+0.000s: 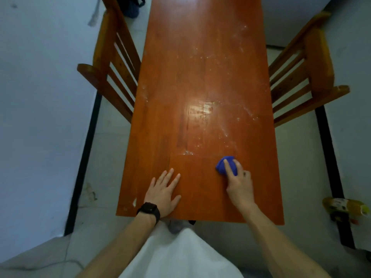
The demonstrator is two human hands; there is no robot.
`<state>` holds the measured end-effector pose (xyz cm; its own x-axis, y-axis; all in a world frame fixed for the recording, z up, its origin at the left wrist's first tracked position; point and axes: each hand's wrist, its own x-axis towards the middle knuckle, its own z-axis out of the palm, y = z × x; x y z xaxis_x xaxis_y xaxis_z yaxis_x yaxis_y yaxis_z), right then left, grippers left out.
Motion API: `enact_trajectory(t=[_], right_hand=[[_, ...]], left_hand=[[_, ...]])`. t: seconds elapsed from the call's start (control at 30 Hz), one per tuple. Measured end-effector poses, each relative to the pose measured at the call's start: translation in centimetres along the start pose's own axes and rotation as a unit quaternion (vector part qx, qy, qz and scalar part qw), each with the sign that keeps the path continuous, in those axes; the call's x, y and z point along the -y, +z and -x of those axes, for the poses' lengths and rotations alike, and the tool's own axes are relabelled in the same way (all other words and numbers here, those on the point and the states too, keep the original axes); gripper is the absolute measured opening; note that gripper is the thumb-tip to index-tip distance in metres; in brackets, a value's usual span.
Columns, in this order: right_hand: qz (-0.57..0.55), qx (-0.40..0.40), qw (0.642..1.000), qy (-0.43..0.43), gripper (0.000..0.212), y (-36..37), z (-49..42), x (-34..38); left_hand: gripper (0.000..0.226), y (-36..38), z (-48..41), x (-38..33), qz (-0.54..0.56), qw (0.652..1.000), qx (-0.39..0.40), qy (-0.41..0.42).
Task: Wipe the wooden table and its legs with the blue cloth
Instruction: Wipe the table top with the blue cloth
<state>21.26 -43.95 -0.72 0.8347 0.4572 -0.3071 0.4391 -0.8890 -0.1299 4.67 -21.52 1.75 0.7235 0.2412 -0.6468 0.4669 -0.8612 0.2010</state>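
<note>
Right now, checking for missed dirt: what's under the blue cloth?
Only the wooden table; the right hand holds the blue cloth on it. Any dirt beneath is covered.

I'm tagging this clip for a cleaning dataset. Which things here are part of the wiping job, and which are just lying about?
In the job:
wooden table
blue cloth, gripped by the right hand
left hand, flat on the table

Lying about:
left chair
right chair
yellowish bottle on the floor
</note>
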Motion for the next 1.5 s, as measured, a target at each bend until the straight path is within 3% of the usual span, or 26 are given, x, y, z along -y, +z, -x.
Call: enact_trajectory(t=[0.1, 0.17, 0.3, 0.47, 0.6, 0.67, 0.77, 0.83, 0.87, 0.93, 1.07, 1.13, 1.23, 1.37, 1.43, 1.5], right_hand=[[-0.025, 0.01, 0.973, 0.23, 0.078, -2.5, -0.2, -2.8], [-0.033, 0.007, 0.969, 0.243, 0.071, -3.7, -1.1, -0.4], [-0.053, -0.067, 0.996, -0.025, 0.058, -2.6, -3.0, 12.5], [-0.037, 0.01, 0.967, -0.253, 0.073, 0.6, -3.4, 28.9], [0.025, 0.08, 0.931, -0.355, 0.078, 2.5, -4.1, 31.0], [0.04, 0.052, 0.949, -0.307, 0.08, 2.5, -4.5, 27.5], [0.026, 0.008, 0.996, -0.079, 0.08, 1.3, -5.0, 20.4], [-0.016, -0.012, 0.997, 0.077, 0.074, 0.2, -5.0, 18.0], [-0.035, -0.024, 0.993, 0.114, 0.07, 0.0, -4.9, 18.2], [-0.058, -0.048, 0.995, 0.059, 0.064, 0.4, -4.0, 20.8], [0.004, 0.008, 0.975, -0.222, 0.079, 3.1, -0.9, 28.1], [0.029, 0.004, 0.965, -0.262, 0.085, 3.7, -1.0, 27.5], [0.09, 0.01, 0.979, -0.185, 0.09, 1.5, -2.9, 20.4], [0.062, 0.02, 0.992, 0.113, 0.085, -2.8, -4.0, 10.9], [0.043, -0.019, 0.994, 0.098, 0.082, -2.9, -3.6, 10.9], [0.032, -0.051, 0.998, -0.017, 0.084, -1.3, -2.8, 13.2]], left_hand=[[0.074, -0.5, 1.0, 5.0, 0.066, 0.989, -0.107, -0.083], [0.077, -0.4, 1.6, 9.0, 0.109, 0.974, -0.134, -0.149], [0.076, 0.1, 1.7, 14.3, 0.116, 0.982, -0.058, -0.14], [0.079, -0.6, 1.3, 16.0, 0.077, 0.992, -0.002, -0.102], [0.075, -0.8, 1.1, 16.2, 0.087, 0.991, 0.02, -0.098], [0.079, -0.3, 1.1, 16.4, 0.094, 0.992, 0.015, -0.087], [0.081, 0.0, 1.2, 17.0, 0.098, 0.993, 0.014, -0.068], [0.081, 0.0, 1.2, 17.2, 0.092, 0.994, 0.013, -0.061], [0.081, 0.0, 1.2, 17.3, 0.096, 0.993, 0.014, -0.061], [0.082, 0.1, 1.0, 17.3, 0.107, 0.992, 0.019, -0.059], [0.082, 0.1, 0.6, 17.2, 0.1, 0.992, 0.022, -0.069], [0.081, -0.1, 0.5, 17.0, 0.094, 0.993, 0.02, -0.073], [0.081, -0.3, 0.8, 16.9, 0.091, 0.993, 0.016, -0.071], [0.08, 0.0, 1.1, 16.7, 0.096, 0.992, 0.014, -0.078], [0.079, -0.1, 1.0, 16.4, 0.098, 0.991, 0.007, -0.088], [0.078, -0.1, 1.2, 15.9, 0.07, 0.993, -0.008, -0.096]])
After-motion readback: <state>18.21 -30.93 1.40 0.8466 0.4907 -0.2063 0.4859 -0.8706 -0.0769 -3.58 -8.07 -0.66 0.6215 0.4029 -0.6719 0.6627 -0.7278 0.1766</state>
